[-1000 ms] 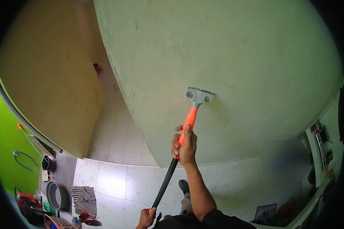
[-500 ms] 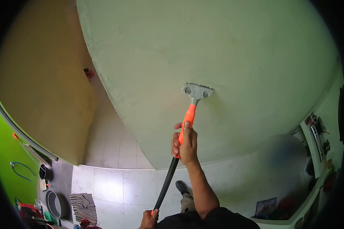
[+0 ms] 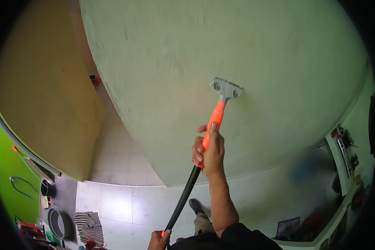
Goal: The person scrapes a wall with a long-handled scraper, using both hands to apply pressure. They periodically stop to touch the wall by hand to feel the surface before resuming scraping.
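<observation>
A long-handled scraper (image 3: 226,88) with a grey metal head, orange grip and black shaft reaches up to the pale green wall (image 3: 175,58). Its blade edge looks to be against the wall surface. My right hand (image 3: 210,150) is wrapped round the orange grip, thumb lying along it toward the head. Lower down, near the bottom edge of the view, my left hand (image 3: 159,240) grips the shaft's orange end. Faint streaks mark the wall left of the scraper head.
A doorway opens at the left beside a tan wall (image 3: 46,91). On the floor lie a grey tub (image 3: 59,223), a striped cloth (image 3: 88,227) and a dark bucket (image 3: 48,189). Shelves with items (image 3: 341,154) stand at right, next to a blurred patch.
The scraper head has moved up and to the right along the wall, my right hand going with it. My left hand has shifted slightly left, still holding the lower end.
</observation>
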`<move>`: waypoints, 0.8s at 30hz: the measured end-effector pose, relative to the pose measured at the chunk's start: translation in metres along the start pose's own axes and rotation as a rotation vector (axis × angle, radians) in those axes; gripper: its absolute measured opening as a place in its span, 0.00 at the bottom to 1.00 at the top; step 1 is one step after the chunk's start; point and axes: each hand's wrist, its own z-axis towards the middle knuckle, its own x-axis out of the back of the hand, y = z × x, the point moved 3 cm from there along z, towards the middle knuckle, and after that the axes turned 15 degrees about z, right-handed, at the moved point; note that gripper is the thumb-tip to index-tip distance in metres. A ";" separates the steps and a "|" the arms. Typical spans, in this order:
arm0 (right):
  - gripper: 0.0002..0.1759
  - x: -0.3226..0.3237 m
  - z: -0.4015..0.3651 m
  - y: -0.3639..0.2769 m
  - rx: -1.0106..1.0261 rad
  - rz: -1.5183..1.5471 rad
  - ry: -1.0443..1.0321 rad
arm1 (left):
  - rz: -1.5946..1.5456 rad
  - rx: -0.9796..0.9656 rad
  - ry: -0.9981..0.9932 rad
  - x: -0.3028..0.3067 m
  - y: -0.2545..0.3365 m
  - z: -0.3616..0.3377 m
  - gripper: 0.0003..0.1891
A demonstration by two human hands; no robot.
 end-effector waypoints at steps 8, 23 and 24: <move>0.35 0.005 0.003 -0.007 0.046 -0.036 -0.004 | -0.116 0.035 -0.099 -0.016 -0.003 0.015 0.32; 0.35 0.010 -0.006 0.011 -0.006 -0.116 -0.022 | -0.085 0.000 -0.043 -0.035 -0.017 0.001 0.34; 0.35 0.008 -0.003 0.007 0.023 -0.107 -0.028 | -0.129 -0.019 -0.052 -0.033 -0.005 0.005 0.34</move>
